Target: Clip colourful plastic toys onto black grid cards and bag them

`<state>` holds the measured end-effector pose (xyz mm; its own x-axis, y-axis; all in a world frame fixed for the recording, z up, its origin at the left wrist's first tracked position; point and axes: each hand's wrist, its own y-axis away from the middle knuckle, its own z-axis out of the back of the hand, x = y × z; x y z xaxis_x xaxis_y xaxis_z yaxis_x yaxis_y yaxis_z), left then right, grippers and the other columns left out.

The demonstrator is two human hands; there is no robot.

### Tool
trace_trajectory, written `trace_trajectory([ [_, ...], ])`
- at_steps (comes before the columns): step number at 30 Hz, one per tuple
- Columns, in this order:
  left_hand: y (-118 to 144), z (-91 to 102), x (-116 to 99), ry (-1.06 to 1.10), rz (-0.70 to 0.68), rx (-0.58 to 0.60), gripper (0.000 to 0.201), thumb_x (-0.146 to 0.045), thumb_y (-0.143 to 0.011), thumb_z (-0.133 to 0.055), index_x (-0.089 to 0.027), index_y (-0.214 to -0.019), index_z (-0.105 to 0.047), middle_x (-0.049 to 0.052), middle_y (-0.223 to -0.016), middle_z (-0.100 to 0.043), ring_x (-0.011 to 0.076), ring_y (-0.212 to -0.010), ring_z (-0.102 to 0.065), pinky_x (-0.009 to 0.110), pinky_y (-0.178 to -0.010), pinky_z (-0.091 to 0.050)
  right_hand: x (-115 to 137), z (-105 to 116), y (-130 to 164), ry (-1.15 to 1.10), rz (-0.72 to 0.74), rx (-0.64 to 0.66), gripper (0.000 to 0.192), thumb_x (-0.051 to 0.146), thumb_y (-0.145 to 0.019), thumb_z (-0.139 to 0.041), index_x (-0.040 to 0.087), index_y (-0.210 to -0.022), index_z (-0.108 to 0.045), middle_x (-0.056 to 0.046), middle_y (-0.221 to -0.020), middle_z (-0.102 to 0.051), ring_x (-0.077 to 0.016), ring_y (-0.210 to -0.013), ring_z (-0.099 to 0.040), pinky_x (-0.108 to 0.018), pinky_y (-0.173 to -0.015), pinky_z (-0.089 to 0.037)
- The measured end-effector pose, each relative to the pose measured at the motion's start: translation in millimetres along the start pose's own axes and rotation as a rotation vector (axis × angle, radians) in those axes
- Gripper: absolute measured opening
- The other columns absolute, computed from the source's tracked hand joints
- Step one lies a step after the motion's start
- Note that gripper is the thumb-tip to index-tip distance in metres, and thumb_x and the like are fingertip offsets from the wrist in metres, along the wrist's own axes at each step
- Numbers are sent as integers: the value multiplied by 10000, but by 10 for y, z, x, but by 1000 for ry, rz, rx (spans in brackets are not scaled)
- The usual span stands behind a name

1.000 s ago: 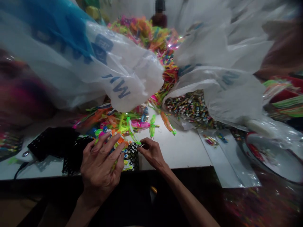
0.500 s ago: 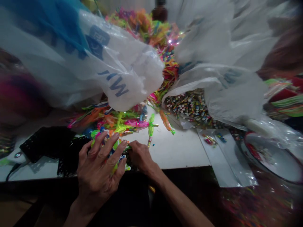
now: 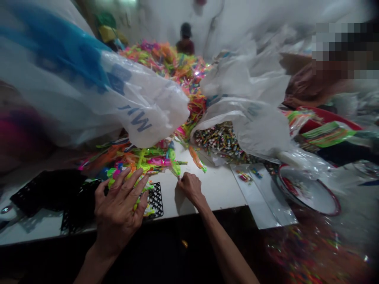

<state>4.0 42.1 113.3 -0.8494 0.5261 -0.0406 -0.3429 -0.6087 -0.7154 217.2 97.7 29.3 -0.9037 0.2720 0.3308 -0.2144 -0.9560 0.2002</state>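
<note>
- Left hand [image 3: 120, 205]: palm down, fingers spread wide; it covers a cluster of bright plastic pieces [image 3: 149, 212] on the black perforated tray [image 3: 159, 197]; whether the palm presses on the pieces cannot be told.
- Right hand [image 3: 192, 188]: narrow, thumb and forefinger brought together on the lower end of the green plastic piece [image 3: 175, 169]; the remaining fingers are curled in.
- Green plastic piece: located above the white table [image 3: 216, 193], just beyond the right hand's fingertips; the pink plastic piece [image 3: 160, 161] lies just beside it on the left, the orange plastic piece [image 3: 197, 158] near it on the right.
- Black perforated tray: set at the near edge of the table; its right-hand strip is exposed, the remainder lies under the left hand and the pieces.
- Left area: black mesh sheets [image 3: 49, 191] lie heaped on the table; a large white bag with blue print [image 3: 142, 106] stands behind them.
- Right area: a second white bag [image 3: 263, 126] lies with its mouth toward the table, small tubes [image 3: 216, 138] inside; clear flat bags [image 3: 260, 201] overhang the table edge; a white basin with a dark red rim [image 3: 324, 197] stands beside them.
- Background: a tall heap of coloured pieces [image 3: 166, 59]; one person [image 3: 186, 46] behind it.
</note>
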Motion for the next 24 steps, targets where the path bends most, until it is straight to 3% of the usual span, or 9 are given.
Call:
trace_trajectory([
  [5,7,11,5,14,8,1,386,-159,-809,-630,-210,-1186,-572,78,-1219,-625,282,-1162,-553,506,-950,-373,-189,-77,32,-531,11,-10,87,231,-686,-610,158,-649,-579,-25,-628,-593,-160,-623,-556,-240,-556,-355],
  [8,9,7,-3,10,25,4,389,-157,-801,-637,-223,-1180,-574,65,-1216,-629,279,-1150,-561,504,-951,-371,-215,-104,178,-890,88,53,132,253,-635,-642,166,-687,-556,39,-574,-515,-112,-533,-467,-221,-514,-343],
  [10,11,3,-6,9,31,2,394,-161,-796,-642,-226,-1179,-575,64,-1214,-630,276,-1151,-561,497,-957,-366,-166,-133,277,-1016,134,97,201,265,-618,-659,164,-773,-582,61,-562,-485,-101,-520,-434,-214,-505,-337],
  [18,5,16,-5,37,42,18,375,-174,-802,-636,-217,-1171,-583,87,-1202,-636,281,-1154,-559,490,-962,-355,169,-382,417,-1085,149,210,163,252,-643,-637,183,-700,-501,58,-611,-486,-94,-544,-452,-188,-483,-341],
  [24,29,46,12,79,52,53,379,-207,-851,-568,-222,-1229,-552,94,-1236,-614,282,-1200,-520,495,-985,-327,366,-452,398,-1087,277,243,133,273,-674,-619,177,-697,-531,41,-630,-516,-108,-591,-475,-191,-525,-370],
])
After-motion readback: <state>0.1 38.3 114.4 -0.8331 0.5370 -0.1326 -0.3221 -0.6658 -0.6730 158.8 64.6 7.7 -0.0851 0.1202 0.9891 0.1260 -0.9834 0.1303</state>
